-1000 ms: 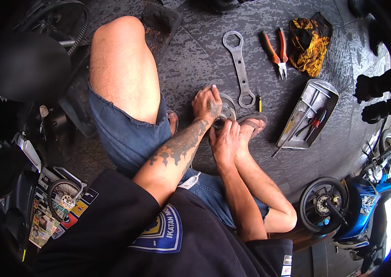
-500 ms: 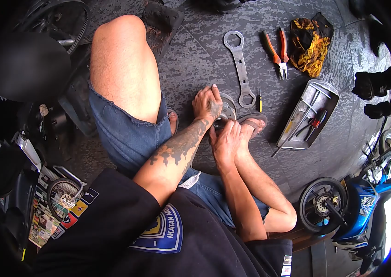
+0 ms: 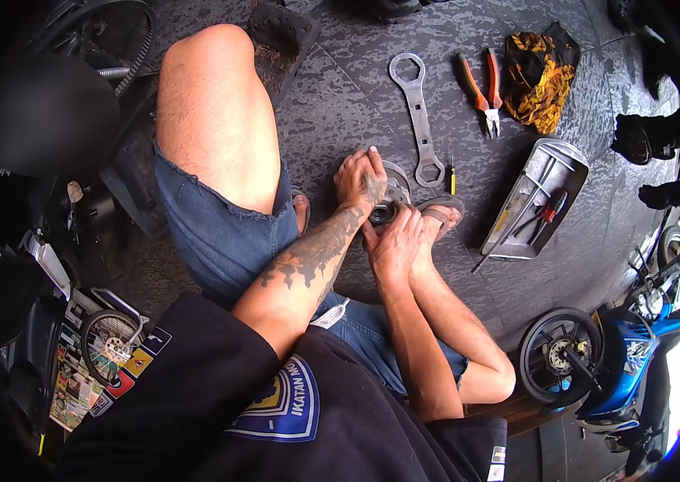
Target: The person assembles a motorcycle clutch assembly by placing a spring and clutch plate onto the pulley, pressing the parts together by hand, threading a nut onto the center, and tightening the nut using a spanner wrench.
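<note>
Round metal pt [image 3: 396,191] is btwn both hands, just beside the sandaled R foot [image 3: 444,215]. L hand [image 3: 358,180] is at the pt's 10 o'clock, fingers curled, tips hidden; can't tell if gripping. R hand [image 3: 395,243] is at 6, fingers bent & close tog. by a dark ring [image 3: 382,213] in the pt; can't tell if pinching. From the pt: dbl-ended spanner [image 3: 419,120] at 1 o'clock, small yellow-handled driver [image 3: 452,180] at 2, metal tray [image 3: 520,249] w/ tools at 3.
</note>
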`<control>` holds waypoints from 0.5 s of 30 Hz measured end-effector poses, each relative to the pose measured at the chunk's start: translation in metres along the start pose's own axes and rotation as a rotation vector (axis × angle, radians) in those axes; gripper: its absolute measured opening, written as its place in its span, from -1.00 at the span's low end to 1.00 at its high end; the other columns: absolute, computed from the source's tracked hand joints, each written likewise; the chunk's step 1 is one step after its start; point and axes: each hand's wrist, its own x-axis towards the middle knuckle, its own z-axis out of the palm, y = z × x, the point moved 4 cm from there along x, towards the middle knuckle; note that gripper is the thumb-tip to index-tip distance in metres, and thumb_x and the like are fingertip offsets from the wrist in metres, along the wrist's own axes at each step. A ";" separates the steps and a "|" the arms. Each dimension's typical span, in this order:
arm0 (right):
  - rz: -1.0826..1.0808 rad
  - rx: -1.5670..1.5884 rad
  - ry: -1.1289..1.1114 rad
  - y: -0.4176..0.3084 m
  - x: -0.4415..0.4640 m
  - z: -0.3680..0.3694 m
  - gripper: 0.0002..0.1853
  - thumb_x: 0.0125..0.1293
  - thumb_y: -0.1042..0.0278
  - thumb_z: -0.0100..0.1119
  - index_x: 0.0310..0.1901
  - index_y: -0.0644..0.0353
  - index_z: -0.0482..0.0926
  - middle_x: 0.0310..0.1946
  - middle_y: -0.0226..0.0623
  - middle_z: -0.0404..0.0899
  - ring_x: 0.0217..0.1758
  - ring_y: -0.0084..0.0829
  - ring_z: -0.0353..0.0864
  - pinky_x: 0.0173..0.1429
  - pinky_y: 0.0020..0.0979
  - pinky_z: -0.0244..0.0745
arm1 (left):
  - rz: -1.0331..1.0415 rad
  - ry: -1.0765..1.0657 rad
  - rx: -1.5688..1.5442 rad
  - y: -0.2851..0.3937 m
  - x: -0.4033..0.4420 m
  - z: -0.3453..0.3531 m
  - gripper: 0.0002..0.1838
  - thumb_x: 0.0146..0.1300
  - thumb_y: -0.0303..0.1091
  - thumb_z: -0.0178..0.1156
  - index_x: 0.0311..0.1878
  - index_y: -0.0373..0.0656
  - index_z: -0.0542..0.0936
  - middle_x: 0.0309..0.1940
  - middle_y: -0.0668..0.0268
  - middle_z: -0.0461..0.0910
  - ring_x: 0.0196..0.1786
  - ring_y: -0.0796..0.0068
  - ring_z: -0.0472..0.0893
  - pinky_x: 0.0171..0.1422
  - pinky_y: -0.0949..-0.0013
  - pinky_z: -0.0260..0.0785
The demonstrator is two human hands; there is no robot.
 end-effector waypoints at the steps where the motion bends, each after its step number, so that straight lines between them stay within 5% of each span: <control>1: -0.032 0.003 0.003 -0.002 -0.001 -0.003 -0.48 0.21 0.06 0.29 0.03 0.27 0.39 -0.04 -0.07 0.41 0.09 -0.07 0.40 0.08 -0.07 0.29 | 0.001 -0.007 -0.001 0.000 0.000 0.000 -0.51 0.45 -0.04 -0.16 -0.34 -0.21 0.61 -0.27 0.03 0.67 -0.07 -0.04 0.62 0.04 -0.05 0.44; 6: -0.085 -0.017 -0.064 0.001 -0.002 0.006 -0.48 0.21 0.12 0.28 0.11 0.21 0.40 0.03 -0.08 0.42 0.13 -0.09 0.40 0.10 -0.08 0.29 | -0.005 -0.005 -0.005 0.000 0.001 0.000 -0.51 0.45 -0.05 -0.16 -0.33 -0.21 0.61 -0.27 0.02 0.66 -0.07 -0.05 0.61 0.04 -0.06 0.44; 15: -0.033 -0.065 -0.039 0.001 -0.001 0.007 -0.58 0.22 0.08 0.27 -0.15 0.26 0.38 -0.16 -0.09 0.41 0.01 -0.08 0.41 0.06 -0.10 0.30 | -0.022 -0.009 -0.005 -0.001 0.000 0.001 -0.51 0.45 -0.04 -0.16 -0.34 -0.21 0.60 -0.27 0.03 0.66 -0.05 -0.05 0.61 0.04 -0.08 0.42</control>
